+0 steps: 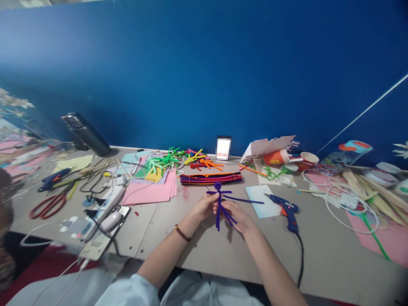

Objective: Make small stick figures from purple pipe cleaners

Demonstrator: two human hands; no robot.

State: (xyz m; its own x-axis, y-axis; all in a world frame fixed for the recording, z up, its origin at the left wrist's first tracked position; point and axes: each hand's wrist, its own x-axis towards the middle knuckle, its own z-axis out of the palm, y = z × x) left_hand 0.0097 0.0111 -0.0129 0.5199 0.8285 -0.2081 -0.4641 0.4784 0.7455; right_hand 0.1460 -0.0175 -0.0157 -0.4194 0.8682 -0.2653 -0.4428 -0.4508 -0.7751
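Between my two hands, above the table's front half, is a purple pipe-cleaner figure [219, 204] with a round coiled head, side arms and several strands hanging down. My left hand [205, 206] pinches its upper body from the left. On the other side, my right hand [237, 214] has its fingers closed around the lower strands. A single purple pipe cleaner [247, 199] sticks out to the right from near the figure; whether it is joined to it I cannot tell. Beyond my hands lies a bundle of pipe cleaners [211, 178] in red, purple, orange and black.
A blue glue gun [288, 210] lies right of my hands, its cord over the front edge. Pink paper [148, 192], a power strip [106, 206], a phone [119, 216] and red-handled scissors [47, 206] lie left. Green pipe-cleaner pieces [165, 160] and paper cups [276, 157] stand behind.
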